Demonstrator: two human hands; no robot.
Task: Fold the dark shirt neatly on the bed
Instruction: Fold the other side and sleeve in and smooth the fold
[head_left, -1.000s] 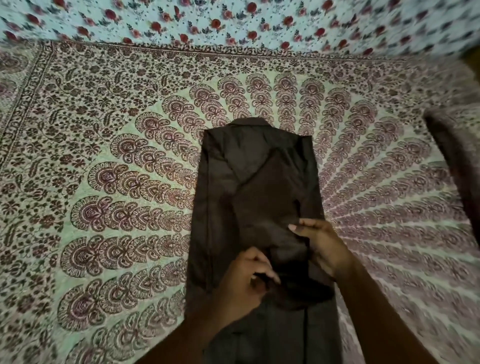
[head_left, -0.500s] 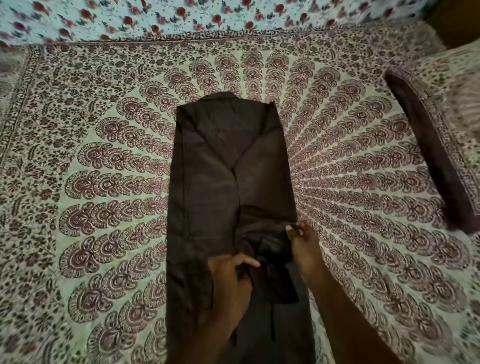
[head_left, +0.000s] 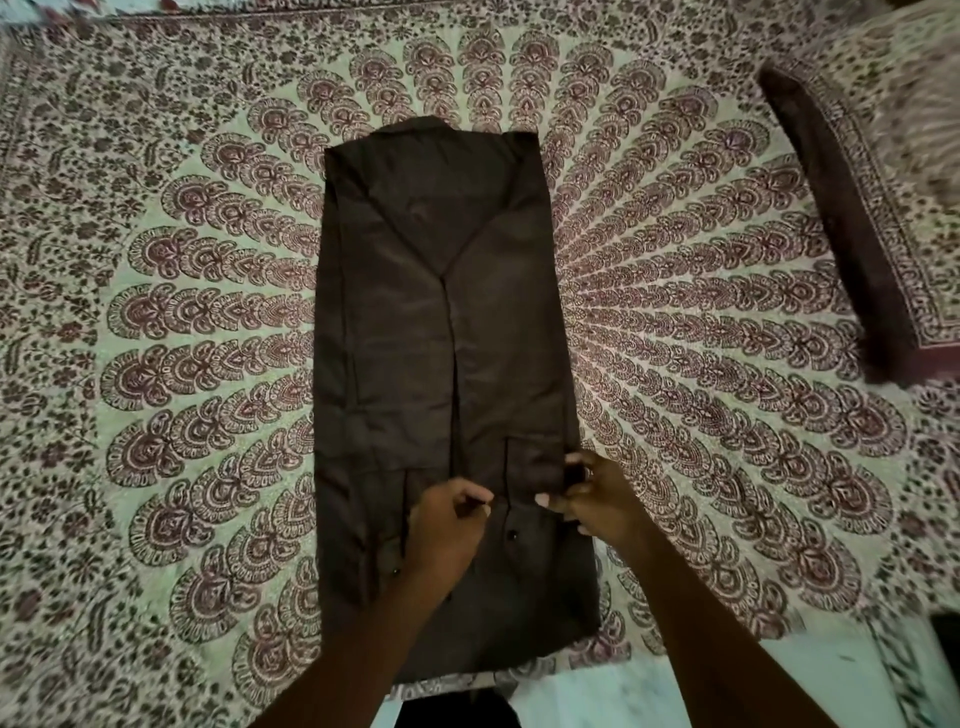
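Note:
The dark brown shirt (head_left: 436, 322) lies flat on the patterned bedspread (head_left: 182, 322) as a long narrow rectangle, collar at the far end, both sides folded inward and meeting along a centre line. Its sleeves lie straight down over the body. My left hand (head_left: 447, 525) pinches the cuff of the folded sleeve near the middle of the lower shirt. My right hand (head_left: 597, 499) pinches the same cuff at the shirt's right edge. The hem reaches the near edge of the bed.
A pillow (head_left: 883, 208) in matching print with a dark side lies at the right. Pale floor (head_left: 623, 696) shows past the bed's near edge at the bottom. A dark object (head_left: 948, 634) sits at the lower right edge.
The bunched sleeve has been pulled down and flattened over the shirt. Both hands moved toward me with its cuff, and the camera tilted down to show the near bed edge.

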